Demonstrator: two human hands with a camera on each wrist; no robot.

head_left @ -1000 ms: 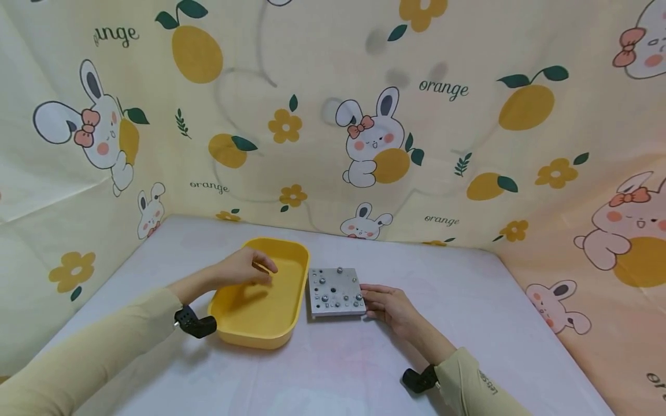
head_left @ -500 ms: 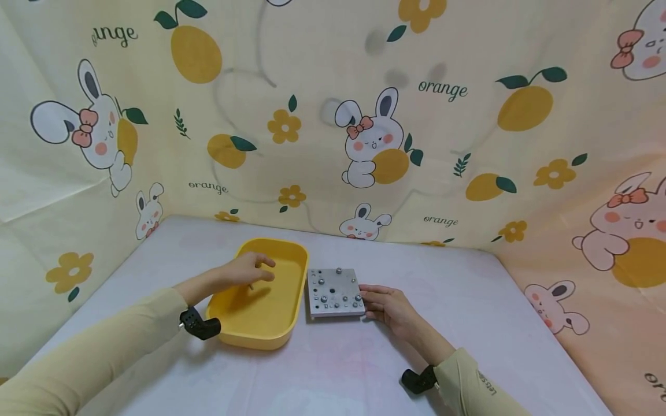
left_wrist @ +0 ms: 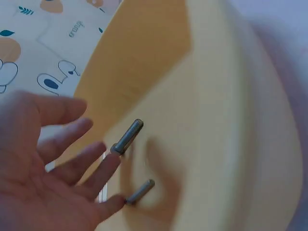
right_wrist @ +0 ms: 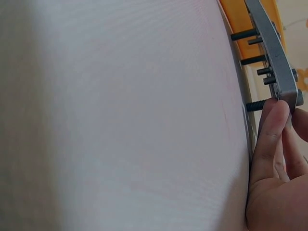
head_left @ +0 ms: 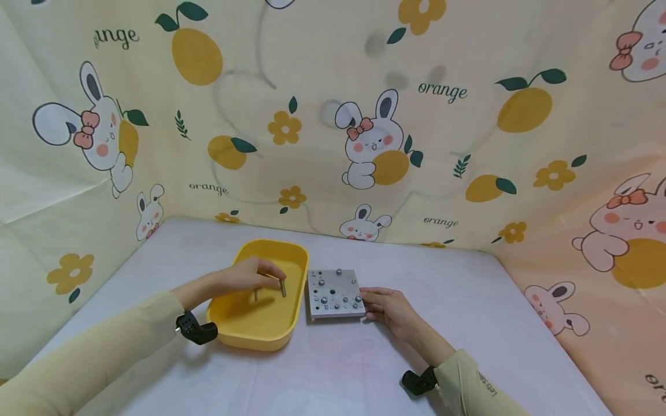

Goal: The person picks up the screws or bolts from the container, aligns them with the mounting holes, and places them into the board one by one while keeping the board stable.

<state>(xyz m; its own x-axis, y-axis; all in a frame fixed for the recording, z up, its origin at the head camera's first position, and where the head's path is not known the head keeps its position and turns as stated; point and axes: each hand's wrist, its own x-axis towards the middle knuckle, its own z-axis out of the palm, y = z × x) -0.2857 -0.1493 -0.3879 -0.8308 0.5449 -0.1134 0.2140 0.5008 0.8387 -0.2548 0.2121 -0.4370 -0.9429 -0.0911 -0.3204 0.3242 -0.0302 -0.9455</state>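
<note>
My left hand is over the yellow tray, with a metal bolt hanging head up at its fingertips. A second bolt hangs below the same hand. In the left wrist view, the upper bolt has its head against my fingertips, and the lower bolt meets another fingertip. My right hand grips the right edge of a square grey metal plate studded with bolt heads and holes. Bolt shanks stick out under the plate, and fingers lie on both its faces at one corner.
The tray stands on a white-covered table, just left of the plate. A patterned cloth backdrop rises behind and at both sides. Black wrist cameras sit at both cuffs.
My left thumb and index finger were spread apart half a second ago; now they are close together with a bolt at their tips. More of the second bolt shows. My right hand and the plate stay put.
</note>
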